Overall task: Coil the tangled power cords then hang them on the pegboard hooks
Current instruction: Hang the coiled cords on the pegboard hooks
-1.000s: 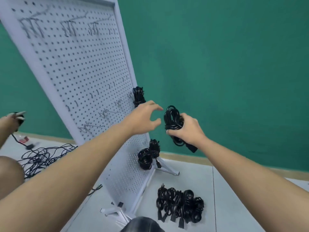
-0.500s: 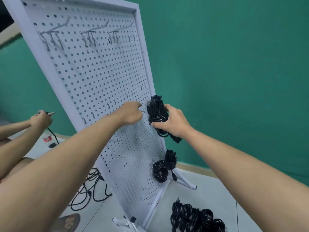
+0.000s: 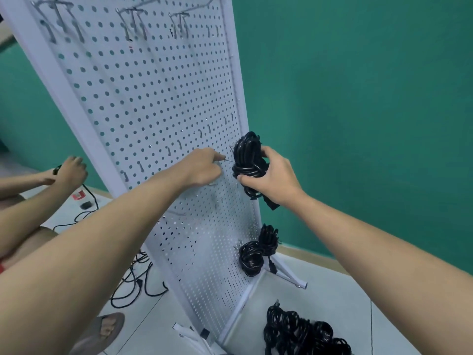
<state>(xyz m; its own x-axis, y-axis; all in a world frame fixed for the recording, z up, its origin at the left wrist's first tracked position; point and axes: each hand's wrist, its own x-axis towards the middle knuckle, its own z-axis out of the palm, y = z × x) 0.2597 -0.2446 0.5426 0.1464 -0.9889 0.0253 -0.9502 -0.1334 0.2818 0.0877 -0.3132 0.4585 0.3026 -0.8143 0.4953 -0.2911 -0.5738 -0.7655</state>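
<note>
Black coiled cord [image 3: 247,157], tightly bundled, in right hand [image 3: 276,178]

The right hand [image 3: 272,176] is covering the near side of the coiled power cord [image 3: 247,155]. The thin hook [image 3: 229,160] that the left hand [image 3: 202,168] is pinching is running behind the coil, hiding whether any loop is sitting on it. High above both hands, the pegboard [image 3: 153,98] is running off the top edge, its upper hooks [image 3: 133,26] blurring. Below the right forearm, the pile of coiled cords [image 3: 294,331] is being cut by the bottom edge. Left of the left hand, another person's hand [image 3: 72,170] is holding something too small to name.
</note>
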